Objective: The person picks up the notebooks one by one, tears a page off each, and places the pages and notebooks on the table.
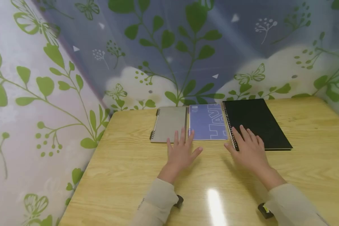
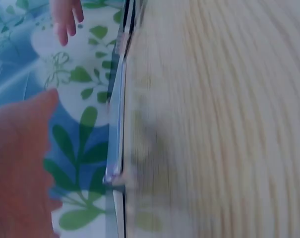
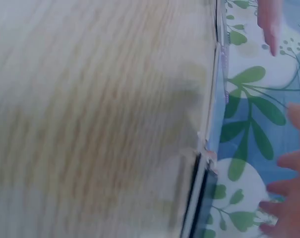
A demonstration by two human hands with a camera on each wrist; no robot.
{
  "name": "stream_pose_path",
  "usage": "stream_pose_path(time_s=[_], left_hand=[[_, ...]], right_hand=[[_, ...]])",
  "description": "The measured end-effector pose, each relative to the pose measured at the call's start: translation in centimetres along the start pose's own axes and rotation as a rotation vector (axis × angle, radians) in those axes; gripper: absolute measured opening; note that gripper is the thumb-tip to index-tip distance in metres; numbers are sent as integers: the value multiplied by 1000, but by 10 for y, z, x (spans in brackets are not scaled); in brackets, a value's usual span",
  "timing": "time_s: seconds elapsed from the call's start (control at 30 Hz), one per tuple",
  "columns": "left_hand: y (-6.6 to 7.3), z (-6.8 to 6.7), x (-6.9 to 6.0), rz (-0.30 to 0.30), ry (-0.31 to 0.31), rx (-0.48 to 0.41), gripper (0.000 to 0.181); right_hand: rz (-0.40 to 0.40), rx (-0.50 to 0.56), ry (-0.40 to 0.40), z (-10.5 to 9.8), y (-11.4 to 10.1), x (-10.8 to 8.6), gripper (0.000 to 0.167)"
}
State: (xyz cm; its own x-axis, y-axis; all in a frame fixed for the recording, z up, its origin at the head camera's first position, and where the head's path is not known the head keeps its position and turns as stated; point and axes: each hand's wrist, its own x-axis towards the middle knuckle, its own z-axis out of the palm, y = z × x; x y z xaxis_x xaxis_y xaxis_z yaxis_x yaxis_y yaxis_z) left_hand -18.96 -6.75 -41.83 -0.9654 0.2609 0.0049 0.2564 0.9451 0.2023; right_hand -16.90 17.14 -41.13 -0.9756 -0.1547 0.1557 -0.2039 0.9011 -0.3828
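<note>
Three spiral notebooks lie side by side in the head view: a small grey one (image 1: 169, 122), a blue-violet one (image 1: 206, 122) with outlined letters, and a larger black one (image 1: 254, 122). My left hand (image 1: 180, 154) has its fingers spread over the near edges of the grey and blue ones. Above the black notebook's lower left part is my right hand (image 1: 250, 152), fingers extended. Shadows fall beside both hands; neither grips anything. In the left wrist view my left hand (image 2: 21, 158) appears at the left; in the right wrist view my right hand (image 3: 291, 183) is at the right.
The light wooden table (image 1: 124, 163) meets a wall (image 1: 147, 31) covered in leaf and butterfly patterns behind the notebooks. Another patterned panel (image 1: 25, 119) stands along the left side. A bright light reflection lies on the table between the forearms.
</note>
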Motion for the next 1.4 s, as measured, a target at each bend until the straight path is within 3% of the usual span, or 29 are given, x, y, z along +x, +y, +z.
stream_pose_path(time_s=[0.1,0.2,0.33,0.47,0.6,0.83,0.93,1.07,1.23,1.4], left_hand=[[-14,-5,0,61,42,-144,65],[-29,-13,1,96,69,-297,55],[-48,-19,5,70,100,-411,45],[-73,-17,5,-37,162,-433,39],[-99,-14,4,-194,186,-512,40],[-136,-9,16,-449,125,-881,57],[-142,-10,22,-503,122,-975,62],[-141,-14,29,-556,72,-990,65],[-135,-19,34,-649,5,-1035,64],[-128,-16,36,-637,-20,-1055,55]], right_hand=[[-55,170,38,5,-4,7,59],[-87,300,14,10,-6,13,47],[-108,410,-68,20,-11,25,37],[-127,496,-178,35,-23,35,35],[-64,597,-244,52,-41,39,37],[63,839,-313,73,-81,50,48],[117,957,-354,76,-94,56,53],[220,1061,-403,77,-103,61,59],[311,1210,-378,80,-105,65,63],[375,1337,-334,81,-99,66,61]])
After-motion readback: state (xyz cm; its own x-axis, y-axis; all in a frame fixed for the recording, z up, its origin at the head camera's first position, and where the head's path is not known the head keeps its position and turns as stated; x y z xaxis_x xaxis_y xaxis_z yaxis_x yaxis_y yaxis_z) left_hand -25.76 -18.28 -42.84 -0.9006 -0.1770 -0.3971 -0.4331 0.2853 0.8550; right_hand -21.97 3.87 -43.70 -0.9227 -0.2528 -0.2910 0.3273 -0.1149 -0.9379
